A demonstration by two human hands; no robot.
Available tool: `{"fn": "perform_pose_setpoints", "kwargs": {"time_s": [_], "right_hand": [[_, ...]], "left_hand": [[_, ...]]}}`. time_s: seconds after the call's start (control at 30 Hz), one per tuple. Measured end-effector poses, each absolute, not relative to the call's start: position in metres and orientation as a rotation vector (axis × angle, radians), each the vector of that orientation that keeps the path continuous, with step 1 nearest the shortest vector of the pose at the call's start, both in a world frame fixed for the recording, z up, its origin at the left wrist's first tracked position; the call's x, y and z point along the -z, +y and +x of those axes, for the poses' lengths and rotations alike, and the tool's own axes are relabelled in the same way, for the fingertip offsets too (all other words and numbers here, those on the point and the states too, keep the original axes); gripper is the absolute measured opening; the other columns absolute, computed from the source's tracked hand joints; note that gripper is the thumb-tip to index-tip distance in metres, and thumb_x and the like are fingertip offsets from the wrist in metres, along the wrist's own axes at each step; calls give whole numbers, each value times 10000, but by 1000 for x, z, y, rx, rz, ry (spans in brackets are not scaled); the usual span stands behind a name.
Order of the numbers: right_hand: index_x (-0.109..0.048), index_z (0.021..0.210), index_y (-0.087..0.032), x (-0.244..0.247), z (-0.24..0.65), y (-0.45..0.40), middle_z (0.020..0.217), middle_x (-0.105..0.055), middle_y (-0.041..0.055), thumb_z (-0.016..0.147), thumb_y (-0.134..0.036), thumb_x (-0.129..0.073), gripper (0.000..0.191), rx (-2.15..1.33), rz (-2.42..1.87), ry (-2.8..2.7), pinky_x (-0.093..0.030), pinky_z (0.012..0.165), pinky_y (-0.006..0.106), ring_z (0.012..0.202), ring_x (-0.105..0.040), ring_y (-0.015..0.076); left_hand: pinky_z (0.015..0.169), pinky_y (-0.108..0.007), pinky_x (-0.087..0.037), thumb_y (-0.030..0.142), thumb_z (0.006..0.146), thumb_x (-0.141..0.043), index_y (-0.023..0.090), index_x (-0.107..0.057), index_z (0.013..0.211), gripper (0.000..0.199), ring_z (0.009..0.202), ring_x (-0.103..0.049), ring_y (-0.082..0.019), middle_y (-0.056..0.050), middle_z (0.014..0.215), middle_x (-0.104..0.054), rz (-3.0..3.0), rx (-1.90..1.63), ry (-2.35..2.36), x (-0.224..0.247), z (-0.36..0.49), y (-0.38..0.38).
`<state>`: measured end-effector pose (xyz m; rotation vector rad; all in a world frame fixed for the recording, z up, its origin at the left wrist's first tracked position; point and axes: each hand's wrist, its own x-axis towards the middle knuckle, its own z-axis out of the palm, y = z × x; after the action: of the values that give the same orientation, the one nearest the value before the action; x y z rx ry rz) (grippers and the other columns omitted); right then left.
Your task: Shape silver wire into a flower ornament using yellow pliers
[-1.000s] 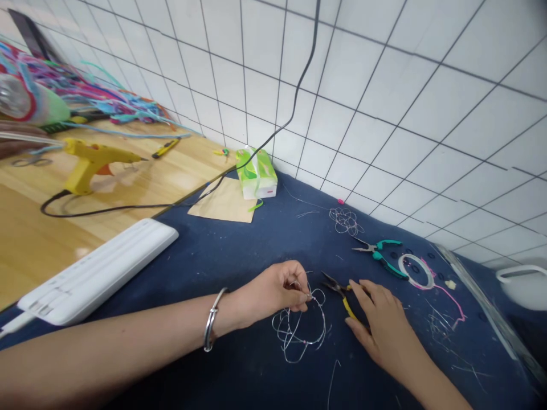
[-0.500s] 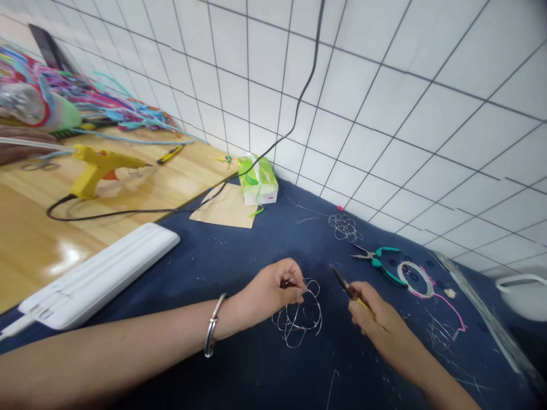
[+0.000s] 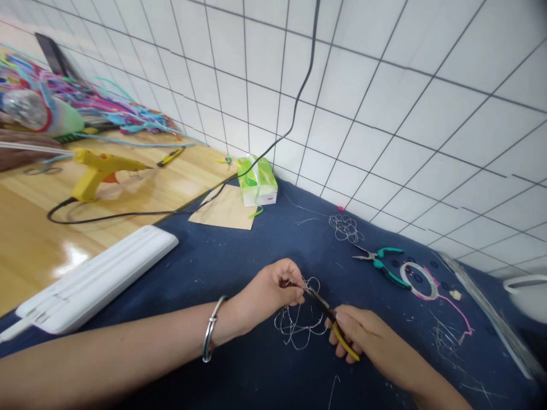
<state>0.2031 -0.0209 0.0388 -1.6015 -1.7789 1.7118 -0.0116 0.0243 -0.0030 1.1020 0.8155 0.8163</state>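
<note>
A looped piece of thin silver wire hangs from my left hand, whose thumb and fingertips pinch it near the top. My right hand is closed around yellow-handled pliers. The dark jaws of the pliers reach the wire right beside my left fingertips; whether they grip it is too small to tell. A silver bangle circles my left wrist. Beyond my hands, a second bundle of looped wire lies on the dark blue cloth.
Teal-handled pliers, a wire coil and wire scraps lie at the right. A tissue pack stands near the wall. At left are a white power strip, a yellow glue gun, its cord, and another person's hand.
My right hand has moved left, bringing the pliers' jaws from apart to the wire at my left fingertips. My left hand has stayed nearly in place, still pinching the wire.
</note>
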Motion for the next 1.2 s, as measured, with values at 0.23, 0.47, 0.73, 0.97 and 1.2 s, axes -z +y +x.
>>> {"fn": "perform_pose_setpoints", "kwargs": {"time_s": [0.23,0.47,0.73,0.97,1.2], "right_hand": [[-546,865,-142,-40,202,-23,788,-622,67,871,-519,-334,432,-1935,-1500,-1535,-464,544,238,637,-612,131],[-543,892,-141,-37,203,-25,767,-635,73,868,-514,-348,422,-2046,-1423,-1375,-470,539,240,612,-627,138],[-539,881,-141,-35,205,-28,768,-634,72,875,-497,-351,403,-2001,-1419,-1372,-460,522,227,620,-628,138],[-549,878,-134,-36,203,-29,758,-638,76,874,-499,-352,414,-2008,-1421,-1417,-456,522,225,614,-632,139],[-545,887,-134,-30,199,-31,746,-634,74,874,-482,-360,395,-2063,-1365,-1277,-457,521,244,585,-623,141]], "left_hand": [[606,-244,-409,120,735,-586,156,-498,804,118,664,-563,-109,-8,738,-603,1001,-834,772,1,-12,22],[603,-240,-404,113,724,-605,154,-505,808,137,668,-571,-110,-11,756,-601,966,-813,716,-1,-11,19],[616,-244,-408,140,734,-612,158,-508,820,136,680,-577,-111,-8,770,-594,916,-836,697,2,-10,18],[613,-241,-405,118,724,-615,156,-511,826,150,684,-575,-111,-8,774,-596,934,-810,688,0,-9,17],[618,-240,-408,117,714,-625,156,-515,836,169,685,-584,-111,-16,802,-607,895,-781,680,0,-11,17]]}}
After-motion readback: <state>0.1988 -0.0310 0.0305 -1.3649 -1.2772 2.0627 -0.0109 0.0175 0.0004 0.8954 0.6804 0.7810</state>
